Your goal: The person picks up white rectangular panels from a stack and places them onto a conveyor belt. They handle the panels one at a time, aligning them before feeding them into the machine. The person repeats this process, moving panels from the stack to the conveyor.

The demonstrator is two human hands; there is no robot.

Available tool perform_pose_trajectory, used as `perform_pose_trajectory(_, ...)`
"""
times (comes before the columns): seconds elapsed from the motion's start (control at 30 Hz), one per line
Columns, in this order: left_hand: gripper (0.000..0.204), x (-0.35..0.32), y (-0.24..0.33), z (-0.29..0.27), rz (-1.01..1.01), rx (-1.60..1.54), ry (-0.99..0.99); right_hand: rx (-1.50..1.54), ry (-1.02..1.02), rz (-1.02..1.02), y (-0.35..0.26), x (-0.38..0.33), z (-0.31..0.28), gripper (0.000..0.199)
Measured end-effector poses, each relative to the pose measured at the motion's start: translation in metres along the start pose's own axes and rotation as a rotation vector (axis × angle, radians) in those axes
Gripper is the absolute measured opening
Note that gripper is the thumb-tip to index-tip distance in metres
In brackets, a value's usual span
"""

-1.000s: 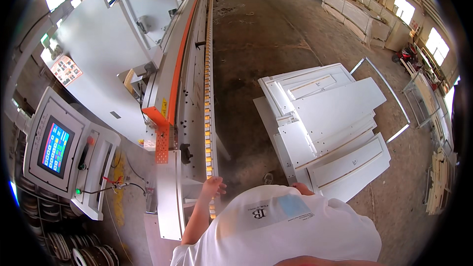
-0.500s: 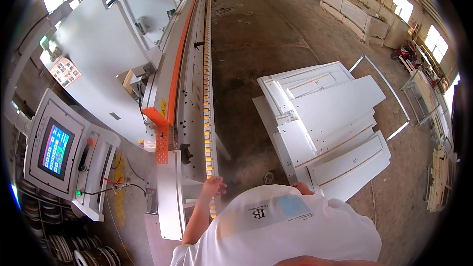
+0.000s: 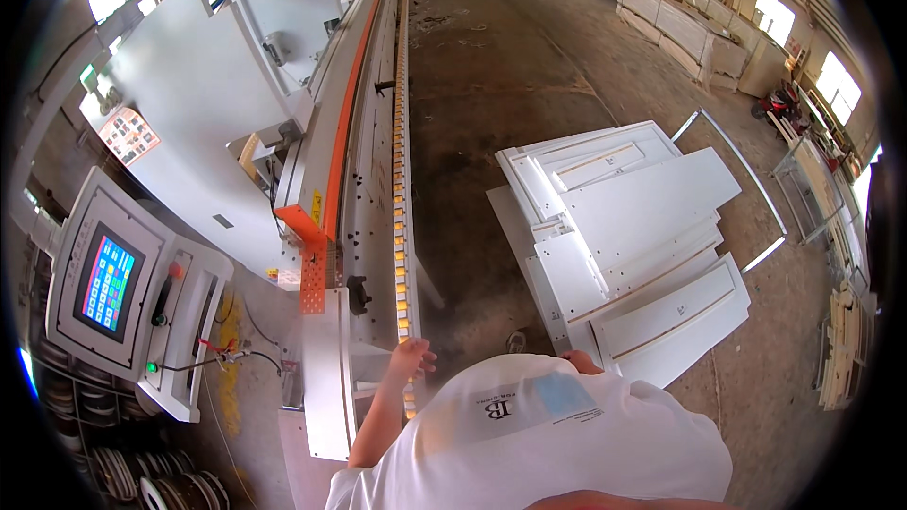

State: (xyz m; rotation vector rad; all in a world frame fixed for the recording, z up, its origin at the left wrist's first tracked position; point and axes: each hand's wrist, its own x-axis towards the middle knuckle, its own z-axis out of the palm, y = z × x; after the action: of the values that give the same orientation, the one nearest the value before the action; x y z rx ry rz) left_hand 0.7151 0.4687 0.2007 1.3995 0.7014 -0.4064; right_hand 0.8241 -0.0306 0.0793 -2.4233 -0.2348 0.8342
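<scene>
My left hand (image 3: pixel 411 357) is at the near end of a long roller rail (image 3: pixel 400 227) with yellow rollers, which runs along the machine's side. Its fingers are loosely bent and slightly apart, with nothing seen in them; whether it rests on the rail I cannot tell. Past my white shirt, a small part of my right hand (image 3: pixel 580 360) shows close to the near corner of a stack of white panels (image 3: pixel 652 198). The fingers of that hand are hidden. Several of the panels have grooves and small drilled holes, and they lie unevenly on one another.
Left of the rail stands a long grey machine (image 3: pixel 189 151) with an orange perforated bracket (image 3: pixel 312 264). A control panel with a lit screen (image 3: pixel 110 281) is at far left, above coiled edging rolls (image 3: pixel 179 491). Boards (image 3: pixel 841 349) lean at the right. Concrete floor (image 3: pixel 491 66) stretches ahead.
</scene>
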Motion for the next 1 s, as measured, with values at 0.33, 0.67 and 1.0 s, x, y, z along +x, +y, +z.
perform_pose_trajectory(0.33, 0.039, -0.002, 0.002, 0.002, 0.003, 0.004, 0.009, -0.024, -0.027, -0.045, 0.007, 0.005, -0.003, 0.038)
perform_pose_trajectory(0.67, 0.035, -0.001, 0.002, 0.004, -0.003, -0.022, 0.007, -0.001, -0.024, -0.075, 0.014, 0.001, -0.011, 0.035)
perform_pose_trajectory(1.0, 0.034, -0.001, 0.002, 0.002, -0.022, 0.002, 0.013, 0.097, 0.071, 0.023, -0.006, -0.012, -0.017, 0.022)
